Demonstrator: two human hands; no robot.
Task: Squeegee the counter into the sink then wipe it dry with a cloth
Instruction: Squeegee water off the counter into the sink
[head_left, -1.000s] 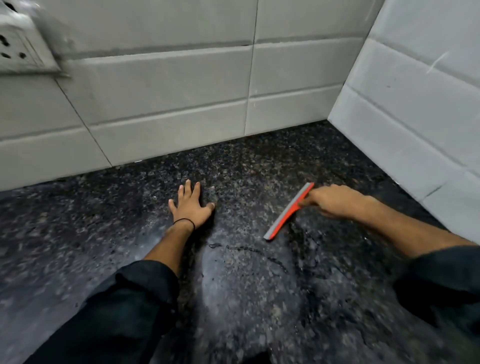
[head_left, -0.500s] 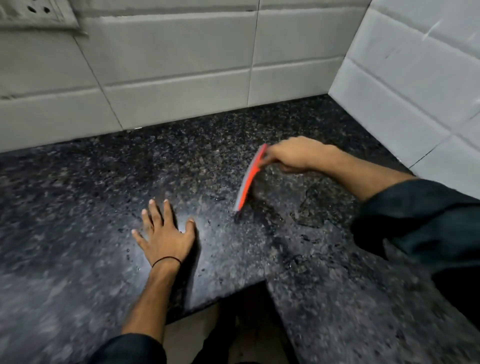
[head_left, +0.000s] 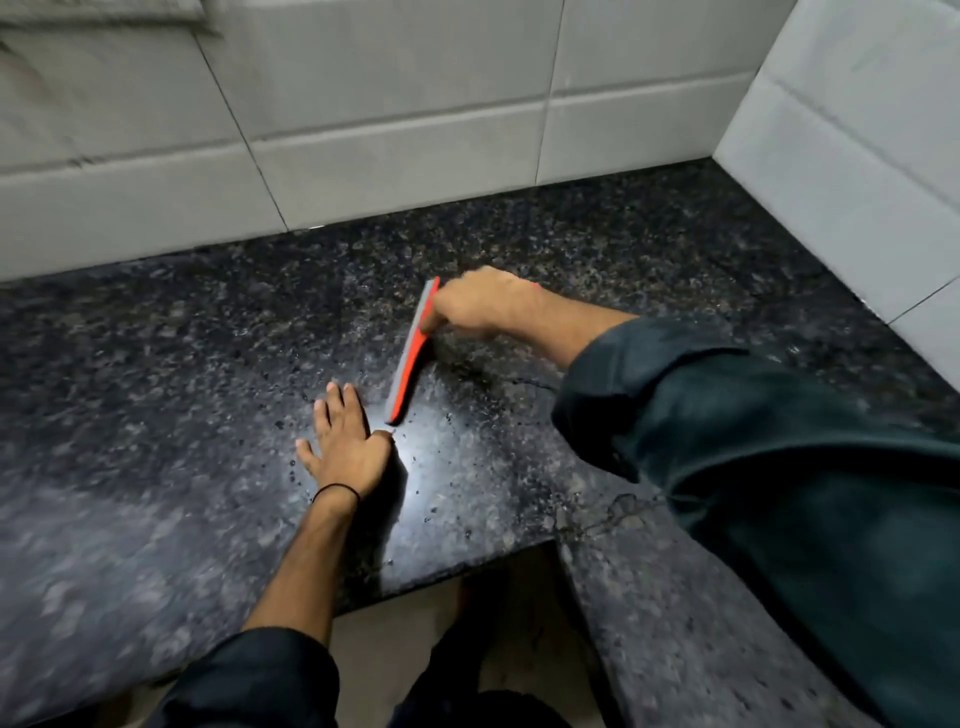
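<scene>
An orange squeegee (head_left: 411, 353) with a grey rubber blade stands on edge on the dark speckled granite counter (head_left: 182, 364). My right hand (head_left: 480, 306) grips its handle from the right, blade facing left. My left hand (head_left: 345, 447) lies flat on the counter with fingers spread, just left of the blade's near end, almost touching it. Water streaks and droplets (head_left: 519, 384) show on the stone to the right of the blade. No sink and no cloth are in view.
White tiled walls (head_left: 395, 135) close the counter at the back and on the right (head_left: 852, 145), forming a corner. The L-shaped counter's front edge (head_left: 467, 566) drops to the floor (head_left: 384, 644) between my arms. A socket plate corner shows at top left.
My right hand has dragged the squeegee leftward across the counter, close to my left hand. The view has shifted; my left hand stays flat on the stone.
</scene>
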